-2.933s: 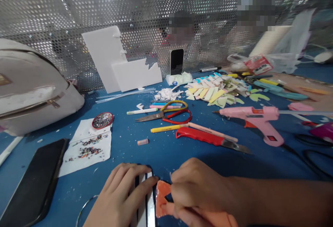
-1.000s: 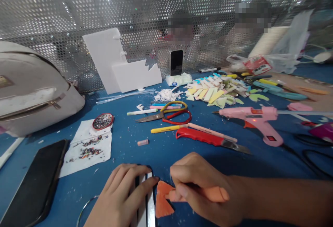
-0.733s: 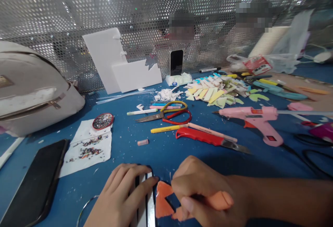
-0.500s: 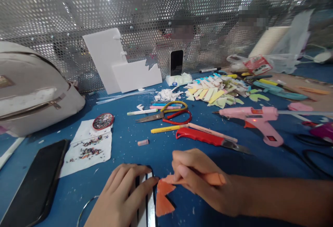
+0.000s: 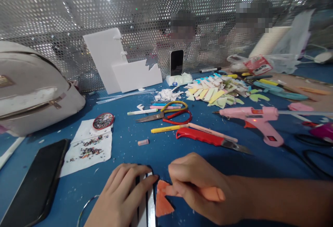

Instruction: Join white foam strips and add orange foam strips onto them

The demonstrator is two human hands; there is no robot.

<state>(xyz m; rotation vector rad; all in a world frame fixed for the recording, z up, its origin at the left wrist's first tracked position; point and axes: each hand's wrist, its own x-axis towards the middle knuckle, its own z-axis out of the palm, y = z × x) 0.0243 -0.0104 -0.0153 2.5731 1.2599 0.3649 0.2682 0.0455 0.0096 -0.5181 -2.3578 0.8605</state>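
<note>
My right hand (image 5: 199,185) is closed round an orange marker (image 5: 212,193). The marker's tip touches the upper part of a small orange cut-out (image 5: 163,204), which has a triangular notch in its right side and lies on the blue table. My left hand (image 5: 125,192) lies flat with its fingers extended over white strips (image 5: 151,202) separated by dark gaps. Its index fingertip is beside the cut-out's upper left corner; I cannot tell whether they touch. A short pinkish marker cap (image 5: 143,142) lies beyond the hands.
Beyond my right hand lie a red-handled utility knife (image 5: 200,137), scissors (image 5: 166,114) and a pink glue gun (image 5: 251,116). To the left are a dark phone (image 5: 36,185), a paper (image 5: 102,150) with bits on it and a bag (image 5: 36,92). Coloured scraps (image 5: 213,90) are heaped behind.
My right hand has shifted slightly left and towards me. The marker's tip has moved down from the cut-out's top edge onto its surface. My left hand has stayed in place.
</note>
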